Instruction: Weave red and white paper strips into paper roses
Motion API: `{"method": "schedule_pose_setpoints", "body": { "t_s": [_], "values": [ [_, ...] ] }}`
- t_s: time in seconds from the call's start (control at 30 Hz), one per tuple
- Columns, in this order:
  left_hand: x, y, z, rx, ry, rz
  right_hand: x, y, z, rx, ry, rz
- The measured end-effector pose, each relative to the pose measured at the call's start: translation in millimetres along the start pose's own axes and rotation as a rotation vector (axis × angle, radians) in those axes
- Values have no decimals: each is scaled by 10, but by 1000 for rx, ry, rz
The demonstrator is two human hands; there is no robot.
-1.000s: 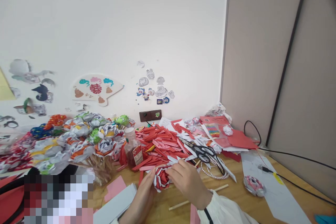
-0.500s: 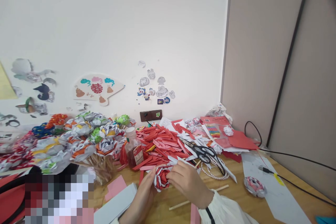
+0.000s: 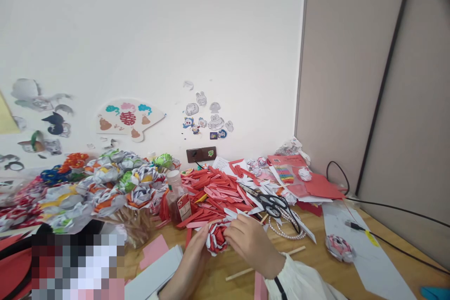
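Note:
A red and white folded paper flower (image 3: 215,240) is held up between my two hands over the front of the table. My left hand (image 3: 197,248) cups it from the left, fingers curled along its side. On the right, my right hand (image 3: 248,242) pinches the flower's edge, its fingers bent and partly hiding the petals. Just behind lies a heap of folded red paper strips (image 3: 225,192). A thin wooden stick (image 3: 241,274) rests on the table below my right hand.
Beyond my right hand lie black-handled scissors (image 3: 272,202) and a pearl string (image 3: 281,233). A bottle (image 3: 178,201) of reddish liquid stands left of the heap. Finished paper flowers (image 3: 112,173) crowd the left side. Another flower (image 3: 340,248) and a cable (image 3: 393,246) lie at right.
The view has shifted very slightly. Both hands keep nearly the same hold on the paper flower, with no clear movement of other things.

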State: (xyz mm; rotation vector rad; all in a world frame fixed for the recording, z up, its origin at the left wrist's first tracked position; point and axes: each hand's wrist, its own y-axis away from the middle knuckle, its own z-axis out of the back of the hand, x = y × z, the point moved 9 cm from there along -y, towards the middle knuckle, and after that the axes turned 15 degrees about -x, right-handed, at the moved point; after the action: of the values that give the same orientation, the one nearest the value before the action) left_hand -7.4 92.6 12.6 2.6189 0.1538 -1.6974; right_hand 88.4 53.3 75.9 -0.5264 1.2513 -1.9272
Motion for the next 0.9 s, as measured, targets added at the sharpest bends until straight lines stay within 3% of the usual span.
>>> {"method": "schedule_pose_setpoints", "body": {
  "t_s": [0.43, 0.9],
  "values": [
    [90, -21, 35, 26, 60, 51, -37, 7, -5, -4, -104, -67],
    [94, -93, 168, -37, 248, 115, 33, -17, 58, 50, -292, -64]
  ]
}}
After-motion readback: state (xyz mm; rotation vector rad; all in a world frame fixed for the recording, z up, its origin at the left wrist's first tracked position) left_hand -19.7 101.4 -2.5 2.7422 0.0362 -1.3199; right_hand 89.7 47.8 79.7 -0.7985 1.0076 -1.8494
